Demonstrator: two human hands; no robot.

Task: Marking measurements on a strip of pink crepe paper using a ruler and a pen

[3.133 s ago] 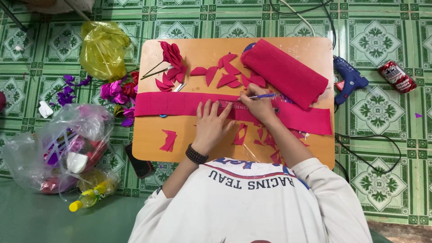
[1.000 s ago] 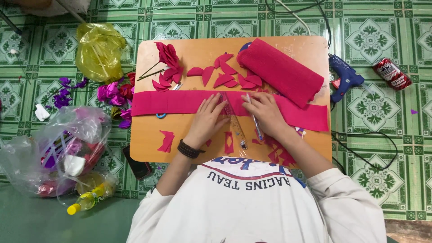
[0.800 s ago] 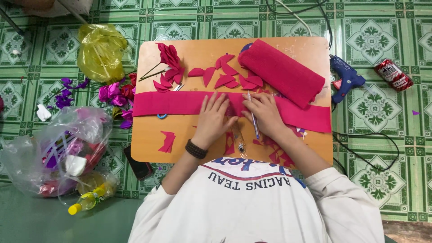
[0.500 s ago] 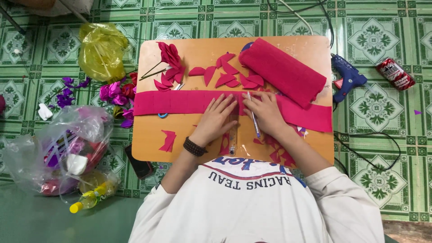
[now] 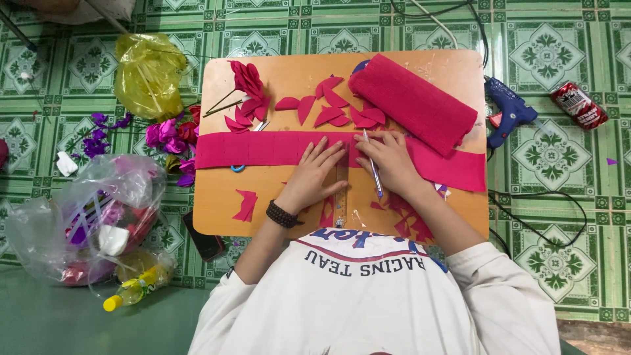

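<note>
A long pink crepe paper strip (image 5: 263,148) lies across an orange board (image 5: 296,79). My left hand (image 5: 314,174) presses flat on the strip and on a ruler (image 5: 340,197) that runs toward me under it. My right hand (image 5: 389,162) rests on the strip just right of the ruler and holds a pen (image 5: 373,172), tip pointing toward me. A roll of pink crepe paper (image 5: 413,102) lies behind my right hand. Cut pink petals (image 5: 328,108) are spread behind the strip.
A paper flower (image 5: 246,89) with stem lies at the board's far left. A blue glue gun (image 5: 507,115) and a red can (image 5: 578,105) sit on the tiled floor at right. Plastic bags (image 5: 92,217), a yellow bag (image 5: 148,72) and purple flowers (image 5: 167,135) lie left.
Three seconds ago my right hand was marking the strip with the pen. Since then both hands have shifted slightly and a ruler now lies under the strip between them.
</note>
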